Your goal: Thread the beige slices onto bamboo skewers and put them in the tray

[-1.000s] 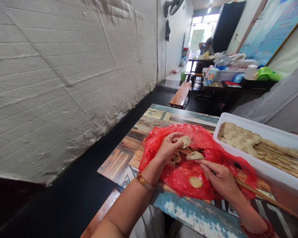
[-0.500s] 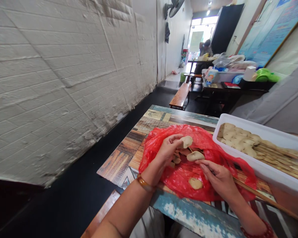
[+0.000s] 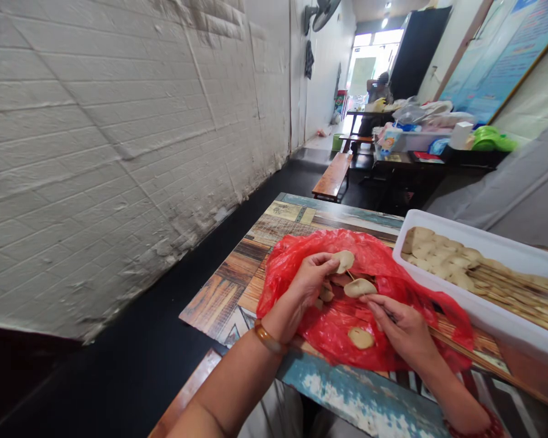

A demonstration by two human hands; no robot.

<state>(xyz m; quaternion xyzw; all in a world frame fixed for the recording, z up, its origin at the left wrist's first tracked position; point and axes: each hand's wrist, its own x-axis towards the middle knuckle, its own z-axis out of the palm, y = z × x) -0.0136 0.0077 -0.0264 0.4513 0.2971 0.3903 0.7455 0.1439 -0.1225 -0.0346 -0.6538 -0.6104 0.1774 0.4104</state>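
My left hand (image 3: 314, 277) pinches a flat, round beige slice (image 3: 344, 261) between thumb and fingertips. A thin wooden skewer (image 3: 351, 275) runs from that slice to a second beige slice (image 3: 360, 288), whose near edge meets the fingertips of my right hand (image 3: 399, 322). The right fingers are closed round the skewer, most of which they hide. Below both hands spreads a crumpled red plastic bag (image 3: 283, 267). More slices lie in it, partly behind my left hand, and a single slice (image 3: 361, 337) rests on its near side.
A white plastic tub (image 3: 497, 240) at the right holds slices on skewers. Several loose skewers (image 3: 470, 353) lie along the wood-patterned table (image 3: 237, 283) beside my right hand. Beyond stand a bench (image 3: 332, 176), a laden table (image 3: 404, 159) and a person (image 3: 380, 91) farther back.
My left fingers have drawn in a little more closely on the slice. The right hand and both slices look almost the same; the view has shifted very slightly.
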